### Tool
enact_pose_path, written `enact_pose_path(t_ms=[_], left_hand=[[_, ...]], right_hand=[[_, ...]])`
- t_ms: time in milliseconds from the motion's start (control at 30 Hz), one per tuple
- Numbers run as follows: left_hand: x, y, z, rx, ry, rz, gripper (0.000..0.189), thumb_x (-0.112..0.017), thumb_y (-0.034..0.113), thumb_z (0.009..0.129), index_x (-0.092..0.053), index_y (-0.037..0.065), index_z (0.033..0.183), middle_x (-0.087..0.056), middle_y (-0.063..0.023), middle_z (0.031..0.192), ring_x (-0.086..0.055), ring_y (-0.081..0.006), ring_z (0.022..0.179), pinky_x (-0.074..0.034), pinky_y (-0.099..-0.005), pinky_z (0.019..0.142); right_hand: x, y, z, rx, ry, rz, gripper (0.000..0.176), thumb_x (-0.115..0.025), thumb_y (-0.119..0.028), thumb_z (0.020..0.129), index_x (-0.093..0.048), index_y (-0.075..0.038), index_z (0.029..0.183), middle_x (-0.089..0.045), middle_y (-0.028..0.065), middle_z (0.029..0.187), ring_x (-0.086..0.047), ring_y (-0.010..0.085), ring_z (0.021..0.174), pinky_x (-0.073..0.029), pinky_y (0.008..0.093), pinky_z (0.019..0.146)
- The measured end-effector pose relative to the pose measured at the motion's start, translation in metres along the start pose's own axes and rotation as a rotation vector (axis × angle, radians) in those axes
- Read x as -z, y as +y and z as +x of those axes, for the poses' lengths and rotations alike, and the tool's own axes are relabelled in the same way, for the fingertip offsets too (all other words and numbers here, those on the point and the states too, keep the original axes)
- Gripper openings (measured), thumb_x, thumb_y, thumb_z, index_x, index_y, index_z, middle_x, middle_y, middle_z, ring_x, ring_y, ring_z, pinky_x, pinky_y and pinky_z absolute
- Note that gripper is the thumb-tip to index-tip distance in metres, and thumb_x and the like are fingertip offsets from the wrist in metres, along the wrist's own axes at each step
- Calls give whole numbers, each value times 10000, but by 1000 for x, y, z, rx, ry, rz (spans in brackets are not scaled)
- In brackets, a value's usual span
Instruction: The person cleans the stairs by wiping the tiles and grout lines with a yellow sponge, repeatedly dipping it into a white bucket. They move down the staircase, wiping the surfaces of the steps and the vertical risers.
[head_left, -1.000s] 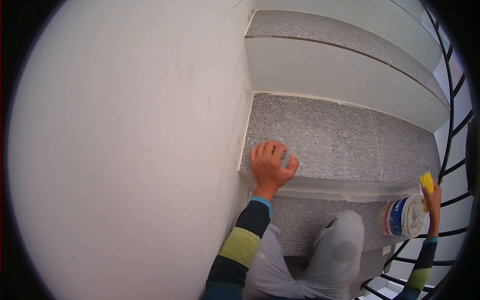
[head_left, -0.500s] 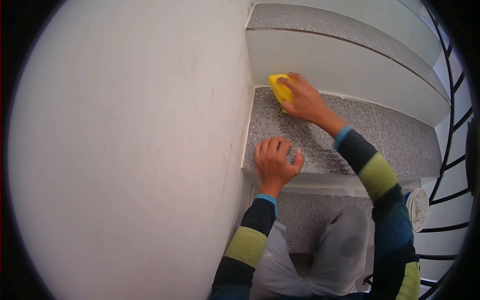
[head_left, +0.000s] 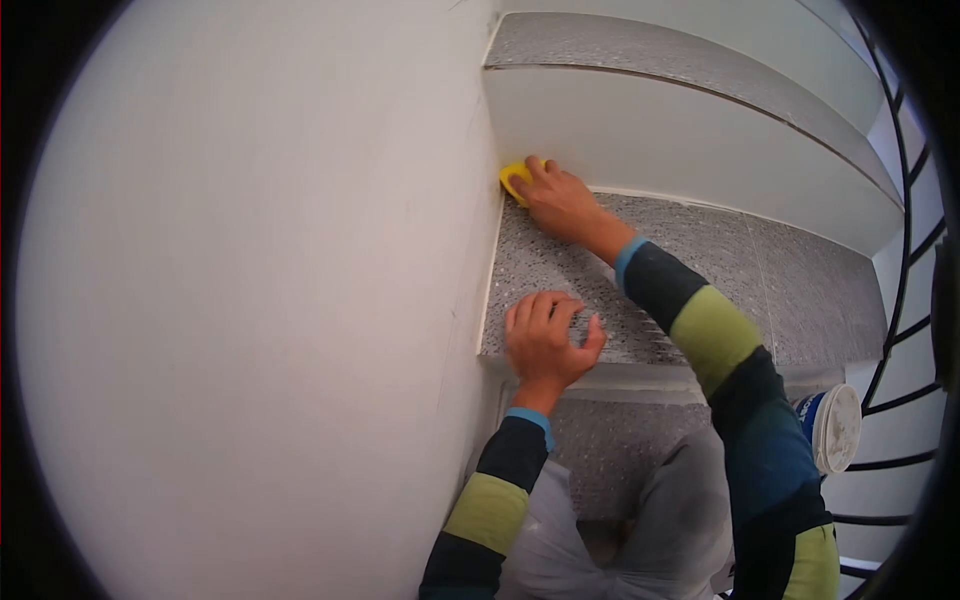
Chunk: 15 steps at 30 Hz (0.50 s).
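Observation:
A yellow sponge-like pad is pressed into the back left corner of the speckled grey stair tread, where the wall meets the riser. My right hand grips it, its fingers over the top and partly hiding it. Nearer the tread's front left edge rests my left hand, fingers curved and apart from the thumb, holding nothing.
White wall fills the left side. A pale riser and higher steps rise behind the tread. At the right are black curved railing bars and a white-lidded tub. My knees are below.
My right hand has moved left with the yellow pad, from the tread's back edge into the corner by the wall. My left hand has stayed nearly in place.

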<state>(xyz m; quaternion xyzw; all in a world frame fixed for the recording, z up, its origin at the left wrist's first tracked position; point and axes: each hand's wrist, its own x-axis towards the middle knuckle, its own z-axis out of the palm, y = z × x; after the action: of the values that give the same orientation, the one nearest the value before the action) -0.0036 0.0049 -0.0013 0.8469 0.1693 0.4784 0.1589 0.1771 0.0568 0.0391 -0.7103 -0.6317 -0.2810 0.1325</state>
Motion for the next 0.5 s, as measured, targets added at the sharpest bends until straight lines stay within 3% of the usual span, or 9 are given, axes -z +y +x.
enact_pose_path(t_ms=[100,167,233,267,333,500], left_hand=[[2,1,0,-20,3,10,146,-651,225,637,-581,127,719,-577,-15,801,-550,-217,801,-395,-355,715],[2,0,0,-24,-3,6,147,-650,225,635,-581,127,720,-577,-16,802,-550,-219,802,-396,-356,716],[3,-1,-2,-13,-4,9,148,-650,225,634,-581,127,721,-578,-17,803,-551,-220,803,-397,-357,718],[3,-1,-1,-7,-3,2,150,-651,227,633,-581,128,723,-579,-17,805,-551,-222,803,-398,-360,718],[2,-1,0,2,11,-3,152,-651,228,633,-582,128,724,-581,-18,806,-551,-223,803,-399,-362,719],[-1,1,-1,4,-3,8,160,-654,231,631,-586,127,731,-582,-19,801,-553,-218,815,-400,-364,735]], right_hand=[[-5,16,-6,-5,-16,5,210,-528,-104,775,-612,13,927,-510,174,1068,-554,300,913,-523,365,696],[3,28,-22,-57,-156,-102,312,-551,-99,773,-576,-12,1072,-472,167,1120,-543,321,943,-508,368,748],[15,43,-44,-124,-107,-158,206,-536,-117,776,-619,-1,924,-506,187,1097,-552,324,932,-513,398,689],[21,48,-50,-113,-111,-157,206,-536,-117,776,-619,-1,924,-506,187,1097,-552,324,932,-513,398,689],[47,49,-51,-410,-454,-202,337,-563,-105,770,-564,-30,1098,-500,185,1105,-561,328,938,-507,409,747],[49,14,-30,-167,-189,9,466,-550,-96,780,-485,-109,1242,-489,220,1151,-561,349,948,-500,429,756]])
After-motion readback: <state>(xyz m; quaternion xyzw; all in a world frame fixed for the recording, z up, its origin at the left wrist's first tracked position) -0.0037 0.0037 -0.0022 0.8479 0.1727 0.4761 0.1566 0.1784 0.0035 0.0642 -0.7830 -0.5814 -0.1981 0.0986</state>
